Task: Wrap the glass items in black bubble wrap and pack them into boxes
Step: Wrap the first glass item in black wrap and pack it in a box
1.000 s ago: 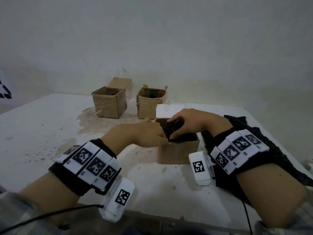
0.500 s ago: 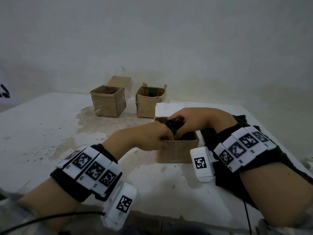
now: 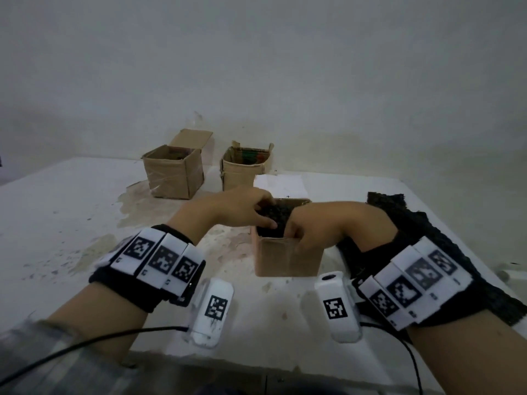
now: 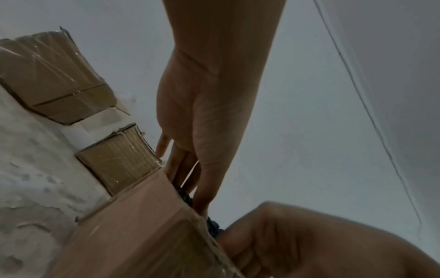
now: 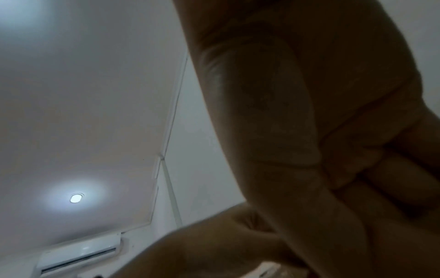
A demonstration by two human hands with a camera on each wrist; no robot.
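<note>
On the white, stained surface (image 3: 71,223) stands a small open brown cardboard box (image 3: 288,256), nearest the person. A bundle of black bubble wrap (image 3: 275,220) sits inside it, filling its mouth. The left hand (image 3: 242,208) reaches in from the left, its fingers straight and pressing down on the bundle. The right hand (image 3: 313,226) curls over the box's near right rim, thumb outside the front wall. A loose sheet of black bubble wrap (image 3: 427,223) lies under the right forearm. Behind stand two more open cardboard boxes, one taped with a raised flap (image 3: 174,172), one holding coloured items too blurred to identify (image 3: 242,169)
</note>
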